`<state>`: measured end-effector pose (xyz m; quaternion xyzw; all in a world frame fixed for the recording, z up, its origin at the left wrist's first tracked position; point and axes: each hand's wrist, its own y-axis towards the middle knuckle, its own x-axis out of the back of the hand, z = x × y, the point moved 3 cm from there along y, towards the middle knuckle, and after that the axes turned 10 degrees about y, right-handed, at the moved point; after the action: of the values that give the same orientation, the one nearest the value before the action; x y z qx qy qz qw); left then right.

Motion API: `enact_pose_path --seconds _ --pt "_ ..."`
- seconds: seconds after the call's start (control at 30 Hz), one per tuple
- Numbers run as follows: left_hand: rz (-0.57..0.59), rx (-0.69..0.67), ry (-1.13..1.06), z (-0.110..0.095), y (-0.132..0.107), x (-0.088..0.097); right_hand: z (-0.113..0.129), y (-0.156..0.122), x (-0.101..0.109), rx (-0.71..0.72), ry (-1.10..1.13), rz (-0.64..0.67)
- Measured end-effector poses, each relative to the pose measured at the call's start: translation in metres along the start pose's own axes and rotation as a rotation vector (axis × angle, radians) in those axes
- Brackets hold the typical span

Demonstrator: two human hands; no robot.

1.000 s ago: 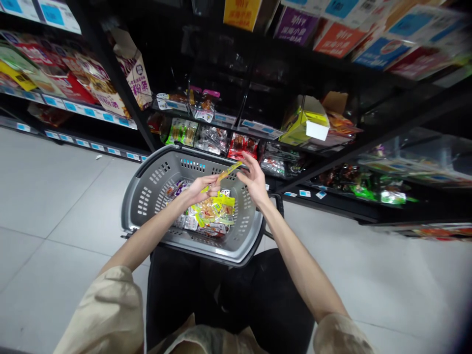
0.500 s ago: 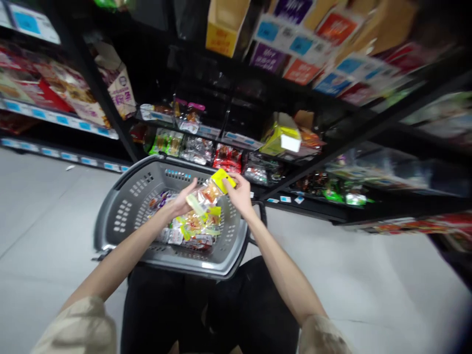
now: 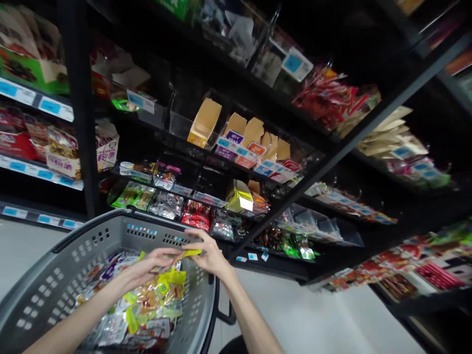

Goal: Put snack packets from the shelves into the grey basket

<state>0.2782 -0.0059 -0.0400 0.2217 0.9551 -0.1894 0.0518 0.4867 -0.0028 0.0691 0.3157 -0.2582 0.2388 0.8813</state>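
A small snack packet [image 3: 192, 252] with a yellow end is seen nearly edge-on above the basket. My right hand [image 3: 208, 253] pinches its yellow end between thumb and fingers. From the other side, my left hand [image 3: 157, 263] holds the packet's lower end, which its fingers partly hide. Below both hands is a grey plastic basket [image 3: 92, 246] with slotted walls. Inside lie several clear packets with yellow ends [image 3: 171, 278], along with silver-white packets [image 3: 112, 329] and purple-and-white ones [image 3: 110, 268].
Black shelving fronts the basket. Its lower bins hold green packets [image 3: 134, 195], red packets [image 3: 196, 214] and a yellow open box [image 3: 239, 196]. Open cardboard boxes [image 3: 254, 132] sit higher up. A diagonal shelf post [image 3: 332, 152] crosses at right, above pale floor [image 3: 295, 314].
The view has tilted up and moved closer, showing more shelves. The packet has turned from face-on to nearly edge-on, still between both hands above the basket.
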Motion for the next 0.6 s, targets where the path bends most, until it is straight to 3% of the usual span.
enact_pose_path --seconds 0.07,0.13,0.23,0.33,0.4,0.5,0.6 --pt "0.006 -0.036 -0.02 0.0 0.001 -0.003 0.002 0.004 -0.001 0.001 0.077 0.087" --pt "0.056 -0.076 -0.065 -0.002 0.004 -0.005 0.004 0.007 0.016 0.006 0.077 0.024" --pt "0.044 -0.059 -0.065 0.0 0.01 -0.002 0.005 0.012 0.078 0.006 -0.002 -0.32" --pt "-0.129 0.023 0.06 0.009 0.016 0.007 -0.003 0.013 0.158 -0.023 -0.161 -0.765" --pt "-0.204 0.054 0.171 0.015 0.021 0.012 -0.014 0.016 0.203 -0.063 -0.291 -0.91" --pt "-0.232 0.036 0.318 0.02 0.029 0.018 -0.038 0.025 0.244 -0.263 -0.475 -0.89" --pt "-0.244 -0.004 0.394 0.024 0.037 0.026 -0.057 0.038 0.258 -0.507 -0.651 -0.79"
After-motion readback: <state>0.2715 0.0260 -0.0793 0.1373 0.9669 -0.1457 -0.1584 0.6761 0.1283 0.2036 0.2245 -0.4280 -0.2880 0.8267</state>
